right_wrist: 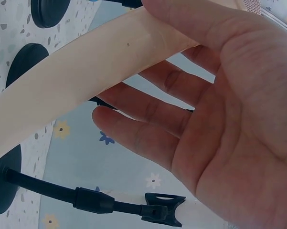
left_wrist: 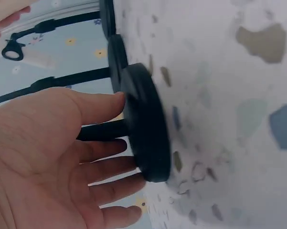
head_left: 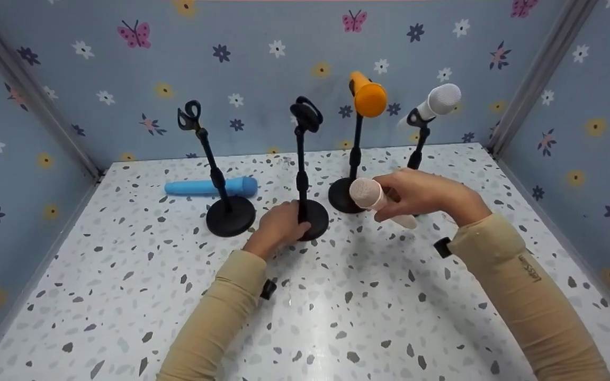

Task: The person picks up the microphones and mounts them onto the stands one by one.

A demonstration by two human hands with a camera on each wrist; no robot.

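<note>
Pale pink microphone (head_left: 368,194), "LetsSlim" on sleeve (head_left: 532,299)

A: ok so what's the pale pink mic (head_left: 367,194) doing?
B: it's pinched in the right hand (head_left: 416,193), tilted, mesh head up toward the left, smooth handle sloping down to the right.
A: and the black stand (head_left: 302,181)?
B: 2nd from the left, standing upright, round base on the speckled tabletop (head_left: 315,328), clip on top. left hand (head_left: 279,225) grips it low, thumb on the base.
</note>
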